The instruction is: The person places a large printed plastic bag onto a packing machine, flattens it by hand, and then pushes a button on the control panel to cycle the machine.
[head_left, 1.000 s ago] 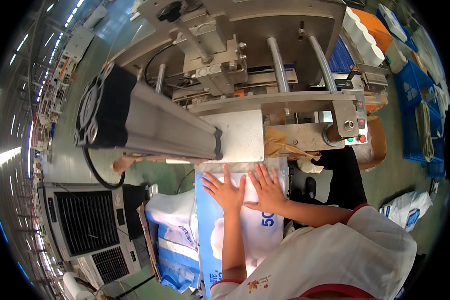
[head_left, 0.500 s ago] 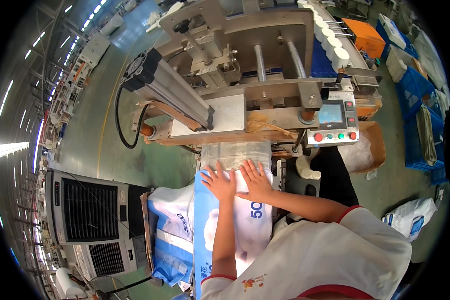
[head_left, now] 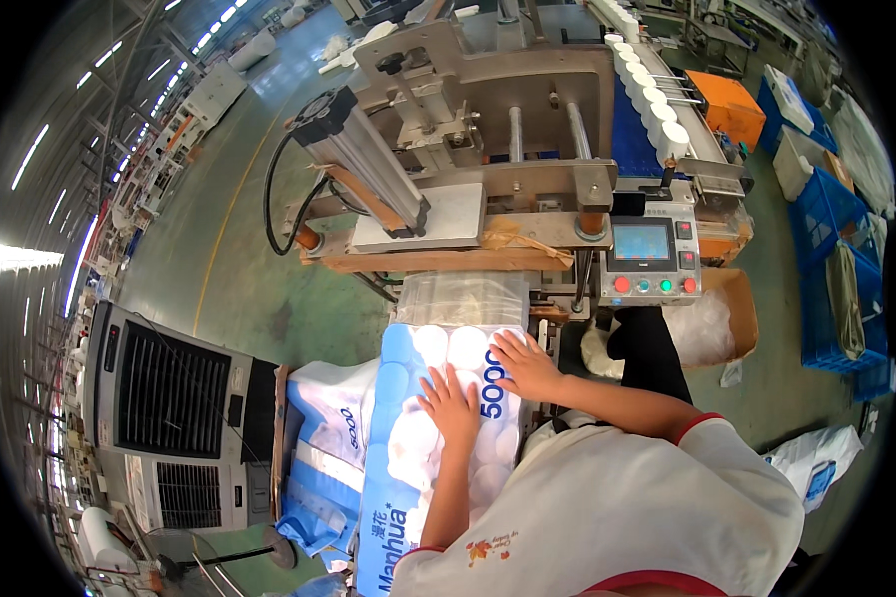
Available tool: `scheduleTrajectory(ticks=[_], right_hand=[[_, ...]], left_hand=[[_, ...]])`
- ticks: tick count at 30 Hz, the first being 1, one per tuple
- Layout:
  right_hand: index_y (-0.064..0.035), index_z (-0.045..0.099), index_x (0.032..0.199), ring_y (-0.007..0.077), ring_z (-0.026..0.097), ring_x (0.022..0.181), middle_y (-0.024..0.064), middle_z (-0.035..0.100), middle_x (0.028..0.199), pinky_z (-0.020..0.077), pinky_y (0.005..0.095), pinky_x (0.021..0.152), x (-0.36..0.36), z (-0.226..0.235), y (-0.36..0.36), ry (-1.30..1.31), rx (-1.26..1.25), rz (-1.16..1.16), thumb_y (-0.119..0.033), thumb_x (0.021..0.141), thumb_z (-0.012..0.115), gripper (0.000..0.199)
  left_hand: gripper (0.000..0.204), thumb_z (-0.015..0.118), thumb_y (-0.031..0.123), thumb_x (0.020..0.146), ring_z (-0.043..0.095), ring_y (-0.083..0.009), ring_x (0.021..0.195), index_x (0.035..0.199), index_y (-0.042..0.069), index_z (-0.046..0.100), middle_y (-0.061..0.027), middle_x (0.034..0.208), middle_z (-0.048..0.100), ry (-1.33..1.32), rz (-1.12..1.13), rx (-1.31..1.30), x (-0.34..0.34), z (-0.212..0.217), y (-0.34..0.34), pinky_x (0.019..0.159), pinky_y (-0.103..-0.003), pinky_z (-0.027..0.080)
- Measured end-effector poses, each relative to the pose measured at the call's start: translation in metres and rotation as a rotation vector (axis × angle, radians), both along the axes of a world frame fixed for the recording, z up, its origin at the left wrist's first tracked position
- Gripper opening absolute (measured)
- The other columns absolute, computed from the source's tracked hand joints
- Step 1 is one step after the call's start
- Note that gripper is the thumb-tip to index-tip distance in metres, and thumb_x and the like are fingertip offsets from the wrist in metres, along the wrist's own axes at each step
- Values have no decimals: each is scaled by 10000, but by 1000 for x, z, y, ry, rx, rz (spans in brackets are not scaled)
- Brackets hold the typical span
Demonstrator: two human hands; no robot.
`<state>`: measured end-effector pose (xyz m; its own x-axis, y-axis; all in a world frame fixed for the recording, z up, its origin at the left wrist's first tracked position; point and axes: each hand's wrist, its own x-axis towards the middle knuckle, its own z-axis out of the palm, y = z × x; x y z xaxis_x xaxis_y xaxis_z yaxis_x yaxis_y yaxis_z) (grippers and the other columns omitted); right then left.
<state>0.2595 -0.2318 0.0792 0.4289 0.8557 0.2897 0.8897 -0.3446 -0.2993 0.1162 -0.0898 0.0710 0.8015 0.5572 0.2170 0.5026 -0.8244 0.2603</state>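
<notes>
A long blue and white plastic bag [head_left: 373,478] lies in front of me, its film drawn over several round white rolls [head_left: 467,347]. My left hand [head_left: 451,410] rests flat on top of the bag near its middle, fingers spread. On the bag's far right edge lies my right hand [head_left: 528,367], fingers stretched out and apart; neither hand grips anything. Just beyond the bag's far end, clear film [head_left: 463,298] runs in beneath the wooden bar of a metal press machine [head_left: 418,261].
More folded bags [head_left: 323,418] sit in a box at my left, beside a grey air cooler [head_left: 174,388]. A control panel [head_left: 652,249] stands right of the press. White rolls [head_left: 657,104] line a conveyor behind it. A carton [head_left: 741,313] and blue crates [head_left: 831,259] stand right.
Round rolls now show through the bag's far end, where it looked flatter. My left hand has slid back toward me, and my right hand has shifted to the bag's right edge.
</notes>
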Motion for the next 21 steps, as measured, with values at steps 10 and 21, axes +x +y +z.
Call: scheduleTrajectory(ticks=[10, 21], right_hand=[[-11, 654, 836, 243, 600, 605, 101, 633, 688, 463, 357, 529, 0, 0, -24, 1008, -673, -16, -784, 778, 396, 816], [-119, 612, 859, 45, 437, 550, -28, 584, 702, 281, 177, 487, -16, -14, -16, 1683, -538, -234, -642, 807, 576, 526]], left_hand=[[709, 516, 535, 859, 149, -495, 1359, 1415, 123, 367, -236, 1486, 227, 47, 145, -20, -5, 18, -25, 1023, -699, 54], [729, 525, 519, 850, 106, -489, 1373, 1432, 122, 336, -224, 1509, 174, 33, 178, -121, -3, 25, -22, 1005, -717, 67]])
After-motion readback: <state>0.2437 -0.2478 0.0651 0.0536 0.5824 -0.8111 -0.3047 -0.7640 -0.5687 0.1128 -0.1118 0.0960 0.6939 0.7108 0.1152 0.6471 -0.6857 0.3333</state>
